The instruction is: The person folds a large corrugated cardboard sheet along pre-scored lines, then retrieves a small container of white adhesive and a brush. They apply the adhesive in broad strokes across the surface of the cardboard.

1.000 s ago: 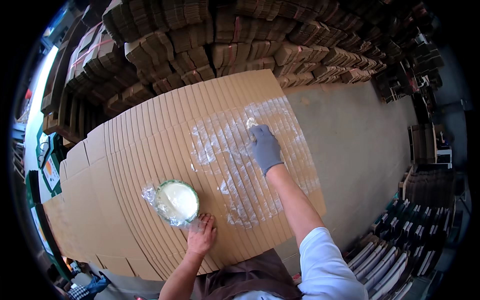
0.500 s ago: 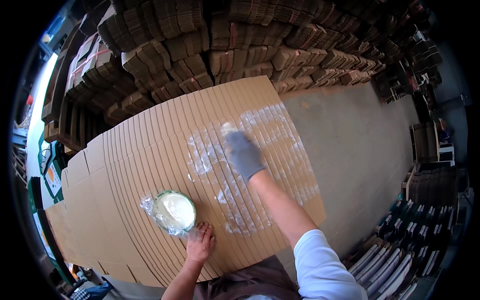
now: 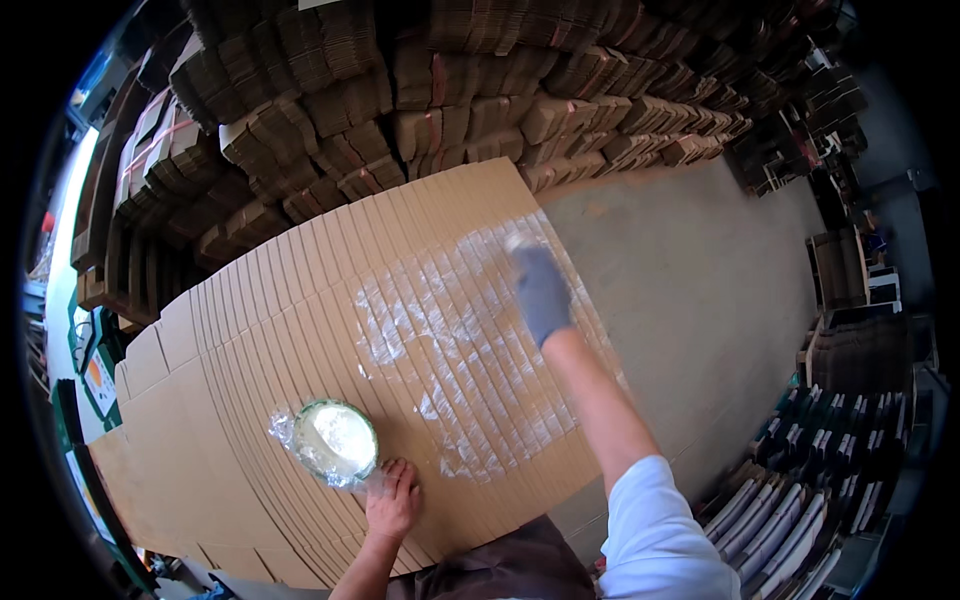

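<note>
Overlapping cardboard sheets (image 3: 270,300) lie fanned out before me, their edges forming long parallel lines. White, wet-looking paste (image 3: 470,330) is smeared in streaks across their right half. My right hand (image 3: 543,295), in a grey glove, is closed near the right edge of the sheets. A pale, blurred thing (image 3: 520,241) sticks out past its fingers; its kind I cannot make out. My bare left hand (image 3: 393,497) lies with fingers stretched out on the cardboard. Beside it stands a green-rimmed round tub (image 3: 373,428) of white paste, with clear plastic film (image 3: 283,428) around its rim.
Strapped bundles of folded cardboard (image 3: 460,85) are stacked high along the far side. Grey floor (image 3: 680,270) runs to the right of the sheets. Rows of stacked flat pieces (image 3: 765,535) stand at the lower right. A wooden pallet (image 3: 105,250) is at the left.
My right hand has moved right across the sheets, toward their right edge. More white streaks show where it was. My left hand stays beside the tub. The whole view has shifted slightly.
</note>
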Tool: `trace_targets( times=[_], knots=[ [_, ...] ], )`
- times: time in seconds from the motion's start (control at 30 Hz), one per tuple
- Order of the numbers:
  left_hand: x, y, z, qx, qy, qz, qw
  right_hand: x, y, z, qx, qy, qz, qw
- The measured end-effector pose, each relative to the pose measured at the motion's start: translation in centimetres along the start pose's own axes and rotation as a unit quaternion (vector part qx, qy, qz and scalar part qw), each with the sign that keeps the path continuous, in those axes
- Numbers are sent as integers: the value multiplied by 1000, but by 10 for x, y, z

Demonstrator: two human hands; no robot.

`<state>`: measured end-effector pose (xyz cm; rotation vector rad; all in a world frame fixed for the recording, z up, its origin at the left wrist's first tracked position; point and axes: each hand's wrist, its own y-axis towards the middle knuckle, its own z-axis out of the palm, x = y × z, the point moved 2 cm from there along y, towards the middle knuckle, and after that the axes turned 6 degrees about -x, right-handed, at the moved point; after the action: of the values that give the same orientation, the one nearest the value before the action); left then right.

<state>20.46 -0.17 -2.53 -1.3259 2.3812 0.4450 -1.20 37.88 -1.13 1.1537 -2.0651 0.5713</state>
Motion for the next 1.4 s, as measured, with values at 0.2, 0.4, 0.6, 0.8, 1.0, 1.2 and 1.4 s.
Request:
trace_targets(
  times=[0.2, 0.4, 0.6, 0.8, 1.0, 1.2, 1.4],
  knots=[
    [-1, 2, 0, 11, 1, 5, 1000, -37, -8, -6, -45, -134, -251, 958],
    [-2, 1, -1, 11, 0, -1, 1000, -41, 27, -27, -87, -170, -198, 961],
    [-3, 2, 0, 27, 5, -13, 1000, -36, 37, -47, -77, -164, -87, 980],
    [-4, 3, -1, 32, 15, -12, 999, -63, -18, -37, -40, -183, -229, 955],
    [-1, -1, 2, 20, 8, -11, 1000, -9, -98, -20, -40, -87, -325, 941],
    [-4, 3, -2, 19, 3, -15, 1000, -43, -67, -56, -11, -221, -225, 949],
    [-1, -1, 0, 15, 16, -15, 1000, -17, -137, -21, 85, -149, -246, 954]
  ],
)
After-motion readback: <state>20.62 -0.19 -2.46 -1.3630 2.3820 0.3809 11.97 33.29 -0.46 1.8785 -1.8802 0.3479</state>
